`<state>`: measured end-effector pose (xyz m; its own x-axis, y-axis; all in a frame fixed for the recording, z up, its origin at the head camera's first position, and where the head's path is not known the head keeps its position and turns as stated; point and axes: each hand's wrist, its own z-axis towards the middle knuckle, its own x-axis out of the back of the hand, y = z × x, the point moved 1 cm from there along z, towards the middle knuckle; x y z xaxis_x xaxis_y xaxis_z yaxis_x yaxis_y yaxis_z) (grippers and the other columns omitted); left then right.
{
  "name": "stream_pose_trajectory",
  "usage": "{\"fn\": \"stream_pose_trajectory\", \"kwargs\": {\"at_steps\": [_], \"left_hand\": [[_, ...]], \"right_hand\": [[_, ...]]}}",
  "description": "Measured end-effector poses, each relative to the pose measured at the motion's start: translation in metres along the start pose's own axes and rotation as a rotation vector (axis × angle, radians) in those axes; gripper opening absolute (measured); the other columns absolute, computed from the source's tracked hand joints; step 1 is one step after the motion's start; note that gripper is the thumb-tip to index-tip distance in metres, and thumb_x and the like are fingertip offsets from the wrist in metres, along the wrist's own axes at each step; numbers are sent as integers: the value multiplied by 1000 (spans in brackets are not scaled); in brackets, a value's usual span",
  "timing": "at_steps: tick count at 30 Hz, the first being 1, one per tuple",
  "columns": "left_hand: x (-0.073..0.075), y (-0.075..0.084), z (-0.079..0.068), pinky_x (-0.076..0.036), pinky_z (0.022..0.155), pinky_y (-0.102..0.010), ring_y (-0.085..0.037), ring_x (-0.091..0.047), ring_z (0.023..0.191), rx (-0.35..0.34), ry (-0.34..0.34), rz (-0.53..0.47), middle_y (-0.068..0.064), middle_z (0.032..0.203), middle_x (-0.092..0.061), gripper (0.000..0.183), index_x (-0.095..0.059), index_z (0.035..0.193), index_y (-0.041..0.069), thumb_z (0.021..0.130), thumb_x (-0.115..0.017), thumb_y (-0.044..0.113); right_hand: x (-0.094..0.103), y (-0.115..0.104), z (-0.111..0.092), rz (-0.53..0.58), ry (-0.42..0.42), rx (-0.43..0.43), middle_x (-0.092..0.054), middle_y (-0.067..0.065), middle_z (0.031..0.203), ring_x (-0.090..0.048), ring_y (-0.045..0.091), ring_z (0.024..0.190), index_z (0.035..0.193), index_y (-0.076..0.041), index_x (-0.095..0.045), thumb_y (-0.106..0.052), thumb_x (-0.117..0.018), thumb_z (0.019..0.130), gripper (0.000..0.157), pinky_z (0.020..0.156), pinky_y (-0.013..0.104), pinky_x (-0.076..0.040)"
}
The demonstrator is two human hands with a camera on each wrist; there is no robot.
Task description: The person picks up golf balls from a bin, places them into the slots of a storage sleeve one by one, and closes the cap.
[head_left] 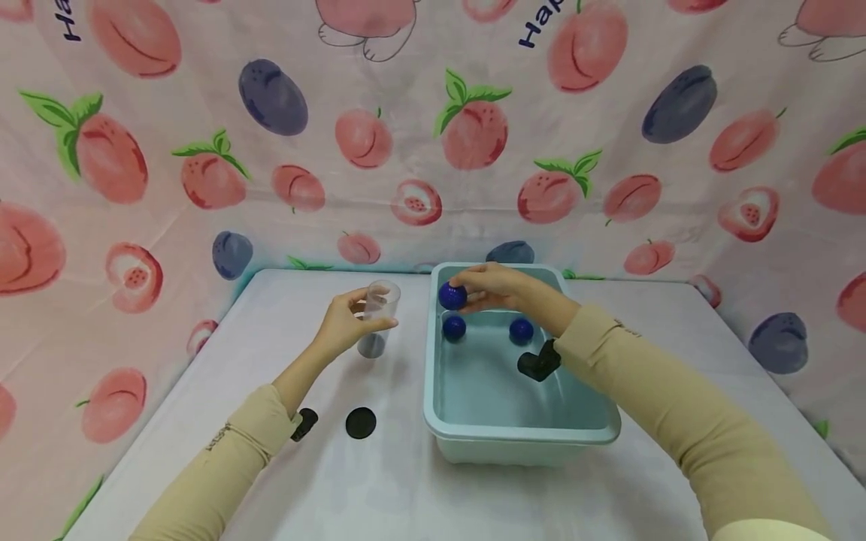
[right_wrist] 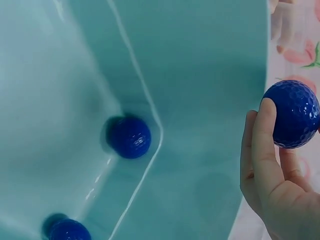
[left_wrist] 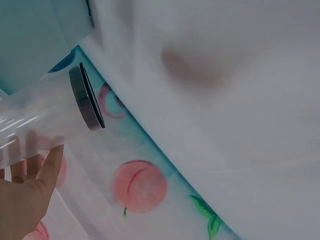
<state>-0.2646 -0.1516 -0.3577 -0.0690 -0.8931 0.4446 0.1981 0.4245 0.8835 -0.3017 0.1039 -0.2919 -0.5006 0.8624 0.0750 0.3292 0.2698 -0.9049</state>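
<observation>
My left hand (head_left: pixel 342 324) holds a clear plastic cylinder container (head_left: pixel 383 299) upright over the table, left of the basin. Its mouth is uncovered and a dark base (left_wrist: pixel 86 97) shows at its lower end. My right hand (head_left: pixel 492 285) pinches a blue golf ball (head_left: pixel 452 295) between thumb and fingers, above the far left part of the light blue basin (head_left: pixel 521 433). Inside the basin lie two more blue golf balls, one ball (head_left: pixel 454 327) by the left wall and another ball (head_left: pixel 521 330) farther right. The right wrist view shows the held ball (right_wrist: pixel 292 114) up close.
On the white table (head_left: pixel 318 488), a round black disc (head_left: pixel 361 423) lies near my left forearm. Each wrist carries a black device. A fruit-print cloth (head_left: pixel 419 173) hangs behind the table.
</observation>
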Motion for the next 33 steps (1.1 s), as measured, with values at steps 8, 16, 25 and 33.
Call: {"fn": "stream_pose_trajectory", "kwargs": {"at_steps": [8, 16, 25, 33], "left_hand": [[-4, 8, -3, -51, 75, -28, -28, -57, 99, -57, -30, -2, -17, 109, -65, 54, -62, 120, 6, 72, -82, 18], [-14, 12, -6, -53, 75, -31, -25, -56, 98, -38, -26, 50, -16, 107, -66, 50, -65, 117, 11, 71, -83, 20], [-22, 17, -7, -55, 74, -31, -26, -57, 98, -40, -21, 80, -14, 106, -68, 51, -65, 119, 11, 72, -82, 20], [-25, 19, -9, -53, 78, -35, -27, -59, 96, -110, -36, 106, -16, 105, -69, 51, -65, 120, 8, 73, -81, 19]], "right_hand": [[-7, -6, -2, 72, -20, 14, -34, 25, 145, -38, 36, 134, 141, 4, -33, -13, -44, 97, 48, 103, 42, -40], [-9, -8, -5, 79, -8, 30, -37, 26, 144, -46, 33, 126, 141, 4, -34, -15, -45, 98, 49, 101, 41, -43], [-13, -12, -9, 68, -35, 64, -39, 26, 143, -51, 30, 119, 143, 4, -30, -18, -46, 98, 52, 104, 44, -39], [-18, -14, -6, 49, -62, 77, -37, 26, 143, -50, 33, 120, 144, 3, -29, -19, -46, 99, 53, 95, 37, -48]]}}
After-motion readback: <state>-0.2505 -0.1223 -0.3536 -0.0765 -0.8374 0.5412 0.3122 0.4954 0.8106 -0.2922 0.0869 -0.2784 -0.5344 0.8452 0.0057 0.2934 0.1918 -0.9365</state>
